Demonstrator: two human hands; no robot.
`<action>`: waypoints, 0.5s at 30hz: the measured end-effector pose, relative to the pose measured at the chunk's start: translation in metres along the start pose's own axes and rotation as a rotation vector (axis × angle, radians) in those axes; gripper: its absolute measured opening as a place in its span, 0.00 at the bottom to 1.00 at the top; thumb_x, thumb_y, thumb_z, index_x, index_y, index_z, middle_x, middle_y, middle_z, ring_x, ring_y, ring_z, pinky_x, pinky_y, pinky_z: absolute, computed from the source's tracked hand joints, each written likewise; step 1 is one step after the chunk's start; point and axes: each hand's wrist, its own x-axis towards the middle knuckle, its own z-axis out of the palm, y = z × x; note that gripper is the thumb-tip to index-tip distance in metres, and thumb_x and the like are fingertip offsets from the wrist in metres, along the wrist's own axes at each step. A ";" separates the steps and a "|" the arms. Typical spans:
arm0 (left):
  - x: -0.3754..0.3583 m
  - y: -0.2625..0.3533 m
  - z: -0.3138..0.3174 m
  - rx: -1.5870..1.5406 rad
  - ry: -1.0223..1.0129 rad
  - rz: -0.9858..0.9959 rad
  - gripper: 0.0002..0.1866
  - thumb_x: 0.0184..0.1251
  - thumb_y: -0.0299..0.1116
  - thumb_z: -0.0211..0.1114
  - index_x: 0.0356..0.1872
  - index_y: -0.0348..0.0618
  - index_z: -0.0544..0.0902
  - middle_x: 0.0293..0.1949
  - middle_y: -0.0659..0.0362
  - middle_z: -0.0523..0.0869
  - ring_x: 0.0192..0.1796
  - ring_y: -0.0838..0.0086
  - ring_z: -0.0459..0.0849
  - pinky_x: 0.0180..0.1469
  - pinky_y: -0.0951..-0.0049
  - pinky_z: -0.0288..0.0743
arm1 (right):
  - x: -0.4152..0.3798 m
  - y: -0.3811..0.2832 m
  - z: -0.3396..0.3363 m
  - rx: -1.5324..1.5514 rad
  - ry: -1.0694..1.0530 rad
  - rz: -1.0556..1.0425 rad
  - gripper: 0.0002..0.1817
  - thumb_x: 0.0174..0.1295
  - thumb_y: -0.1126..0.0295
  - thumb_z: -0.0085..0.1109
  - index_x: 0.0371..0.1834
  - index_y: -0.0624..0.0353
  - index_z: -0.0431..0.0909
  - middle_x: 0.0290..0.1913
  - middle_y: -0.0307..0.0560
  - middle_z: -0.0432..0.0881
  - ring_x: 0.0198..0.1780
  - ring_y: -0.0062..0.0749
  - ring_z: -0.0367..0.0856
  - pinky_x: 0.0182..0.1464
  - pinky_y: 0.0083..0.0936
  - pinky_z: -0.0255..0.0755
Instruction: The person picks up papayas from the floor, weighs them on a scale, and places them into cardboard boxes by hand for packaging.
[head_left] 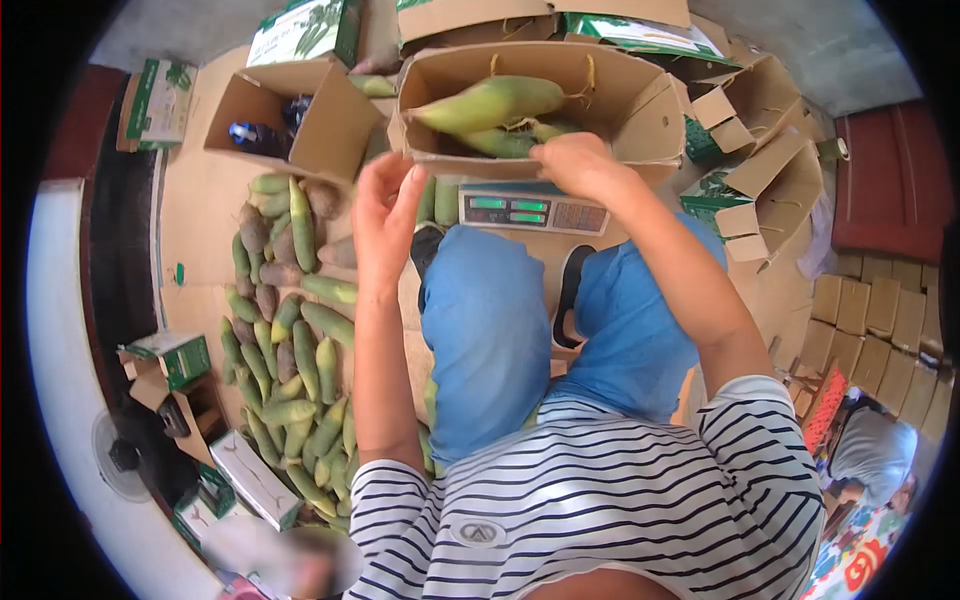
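An open cardboard box (430,75) stands on a digital scale (533,210) with lit green displays. Long green radishes (490,105) lie inside it. My left hand (388,205) is raised at the box's front left corner, fingers apart and holding nothing. At the box's front edge, my right hand (575,163) has its fingers bent beside the radishes; its fingertips are partly hidden, and whether they grip anything is unclear. A large pile of green radishes (300,345) covers the floor to the left.
An open box with dark blue items (258,138) stands at the upper left. More open boxes (765,190) are at the right. A fan (122,456) stands at the far left. Another person (872,452) is at the lower right, near stacked cartons (880,345).
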 end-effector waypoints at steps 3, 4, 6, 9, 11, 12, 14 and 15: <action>-0.059 -0.076 -0.029 0.105 0.072 -0.182 0.18 0.64 0.36 0.64 0.49 0.34 0.75 0.40 0.54 0.83 0.43 0.73 0.82 0.45 0.74 0.75 | 0.004 0.005 -0.001 -0.085 -0.052 -0.008 0.11 0.55 0.64 0.57 0.37 0.56 0.81 0.39 0.54 0.82 0.45 0.50 0.80 0.42 0.45 0.74; -0.087 -0.102 -0.045 0.281 0.039 -0.275 0.19 0.63 0.38 0.65 0.49 0.34 0.76 0.40 0.51 0.84 0.41 0.70 0.82 0.45 0.72 0.75 | 0.003 0.003 -0.005 -0.073 -0.063 -0.015 0.12 0.55 0.63 0.58 0.38 0.55 0.80 0.40 0.54 0.82 0.45 0.51 0.80 0.44 0.45 0.74; -0.154 -0.153 -0.079 0.532 -0.005 -0.425 0.22 0.60 0.42 0.66 0.47 0.34 0.76 0.38 0.45 0.83 0.39 0.62 0.83 0.43 0.67 0.76 | 0.007 0.014 0.010 -0.055 0.018 -0.056 0.15 0.56 0.61 0.58 0.44 0.55 0.78 0.41 0.56 0.81 0.46 0.52 0.79 0.46 0.44 0.73; -0.248 -0.173 -0.122 1.153 -0.400 -0.734 0.21 0.59 0.43 0.63 0.45 0.37 0.76 0.43 0.46 0.83 0.45 0.56 0.83 0.45 0.61 0.76 | 0.005 0.010 0.009 -0.096 0.036 -0.090 0.16 0.59 0.61 0.56 0.47 0.58 0.76 0.40 0.58 0.81 0.46 0.52 0.78 0.46 0.45 0.72; -0.297 -0.189 -0.143 1.191 -0.574 -1.017 0.21 0.58 0.43 0.64 0.46 0.38 0.76 0.45 0.46 0.82 0.48 0.55 0.82 0.47 0.59 0.76 | 0.002 -0.002 -0.001 -0.054 0.012 -0.048 0.16 0.60 0.62 0.56 0.47 0.58 0.76 0.39 0.58 0.81 0.46 0.53 0.78 0.47 0.44 0.71; -0.319 -0.197 -0.152 1.133 -0.553 -1.077 0.21 0.57 0.43 0.64 0.46 0.38 0.76 0.45 0.46 0.82 0.48 0.55 0.81 0.48 0.58 0.75 | 0.001 -0.004 -0.002 -0.052 0.003 -0.044 0.16 0.60 0.62 0.55 0.48 0.60 0.76 0.40 0.59 0.81 0.46 0.53 0.77 0.47 0.43 0.70; -0.353 -0.214 -0.162 1.016 -0.514 -1.178 0.22 0.55 0.43 0.66 0.47 0.39 0.76 0.45 0.45 0.82 0.50 0.55 0.81 0.49 0.58 0.75 | 0.002 -0.006 -0.004 -0.053 -0.006 -0.025 0.18 0.61 0.64 0.54 0.50 0.63 0.75 0.43 0.60 0.80 0.47 0.54 0.76 0.49 0.41 0.69; -0.360 -0.220 -0.160 0.979 -0.473 -1.155 0.23 0.54 0.42 0.66 0.47 0.39 0.76 0.46 0.45 0.81 0.50 0.54 0.80 0.50 0.58 0.74 | 0.002 -0.007 -0.006 -0.041 -0.017 -0.016 0.17 0.61 0.64 0.54 0.49 0.62 0.75 0.42 0.60 0.80 0.47 0.54 0.77 0.48 0.41 0.69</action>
